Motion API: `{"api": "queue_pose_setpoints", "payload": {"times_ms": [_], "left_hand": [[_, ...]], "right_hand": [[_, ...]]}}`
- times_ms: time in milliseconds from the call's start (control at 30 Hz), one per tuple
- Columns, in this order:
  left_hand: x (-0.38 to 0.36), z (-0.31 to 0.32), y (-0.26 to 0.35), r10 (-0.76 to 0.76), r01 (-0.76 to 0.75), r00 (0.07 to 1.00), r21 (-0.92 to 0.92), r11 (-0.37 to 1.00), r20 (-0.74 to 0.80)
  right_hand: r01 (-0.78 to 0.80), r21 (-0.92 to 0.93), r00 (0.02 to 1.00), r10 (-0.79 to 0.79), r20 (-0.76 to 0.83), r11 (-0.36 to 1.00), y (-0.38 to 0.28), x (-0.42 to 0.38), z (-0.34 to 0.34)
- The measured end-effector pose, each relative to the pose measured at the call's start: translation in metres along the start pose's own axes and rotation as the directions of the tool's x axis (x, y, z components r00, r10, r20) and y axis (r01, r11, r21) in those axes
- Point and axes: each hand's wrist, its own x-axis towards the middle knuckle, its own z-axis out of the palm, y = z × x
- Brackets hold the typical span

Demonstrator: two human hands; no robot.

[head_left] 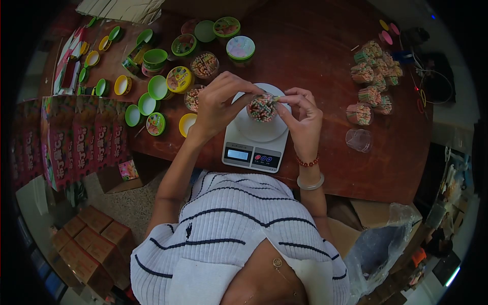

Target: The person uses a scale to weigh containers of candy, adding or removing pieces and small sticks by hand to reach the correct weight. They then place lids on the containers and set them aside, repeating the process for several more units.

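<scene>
A small see-through cup packed with thin multicoloured sticks is held over the round plate of a white kitchen scale, tops of the sticks facing me. My left hand grips the cup's rim from the left with thumb and fingers. On the other side, my right hand pinches at the right edge, with thumb and forefinger close together. Whether the cup touches the scale plate is hidden. The scale's display is lit, but its digits are too small to read.
Green and yellow lids and tubs spread over the table's left side, among more stick-filled cups. Bundles of pale sticks stand at right, near a see-through plastic cup. Pink printed boxes line the left edge.
</scene>
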Motion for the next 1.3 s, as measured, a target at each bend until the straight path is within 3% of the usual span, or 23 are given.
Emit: {"api": "queue_pose_setpoints", "payload": {"times_ms": [67,167,400,600,700,800,867,1000,1133,1300], "left_hand": [[-0.001,0.001,0.0,-0.002,0.002,1.0,-0.009,1.0,-0.008],[-0.001,0.003,-0.001,-0.025,0.026,1.0,-0.02,0.999,0.015],[-0.003,0.002,0.0,-0.073,0.074,0.997,-0.019,0.997,0.03],[-0.005,0.002,-0.003,-0.095,0.096,0.991,-0.009,0.995,0.097],[-0.006,0.001,-0.004,-0.005,0.009,0.98,-0.016,1.0,0.199],[-0.002,-0.004,0.01,-0.101,0.12,0.983,-0.12,0.986,0.155],[0.005,-0.01,0.018,0.028,-0.015,0.991,-0.101,0.995,0.128],[0.013,-0.023,0.019,0.082,-0.073,0.987,-0.069,0.995,0.137],[0.011,-0.03,0.013,0.054,-0.049,0.988,-0.039,0.998,0.144],[0.008,-0.026,0.013,-0.002,0.013,0.978,-0.051,0.999,0.209]], "right_hand": [[0.028,0.135,0.998,-0.02,-0.055,0.991,0.002,0.0,0.003],[-0.002,0.032,1.0,0.002,-0.015,0.999,0.004,0.002,0.003],[-0.018,0.04,1.0,0.018,-0.005,0.999,-0.002,0.0,-0.002],[-0.026,-0.109,0.999,0.028,0.019,0.994,-0.004,-0.002,-0.003],[0.044,-0.225,0.997,-0.03,0.066,0.973,-0.017,0.0,-0.007],[0.048,-0.058,0.997,-0.044,0.058,0.997,-0.015,-0.001,-0.012],[-0.038,0.171,0.999,0.04,-0.009,0.985,-0.014,-0.003,-0.015],[-0.018,0.152,0.993,0.035,-0.11,0.988,-0.005,-0.006,-0.028],[0.001,0.133,0.988,0.02,-0.154,0.991,0.011,-0.012,-0.044],[-0.082,0.167,0.966,0.119,-0.227,0.983,0.022,-0.022,-0.054]]}}
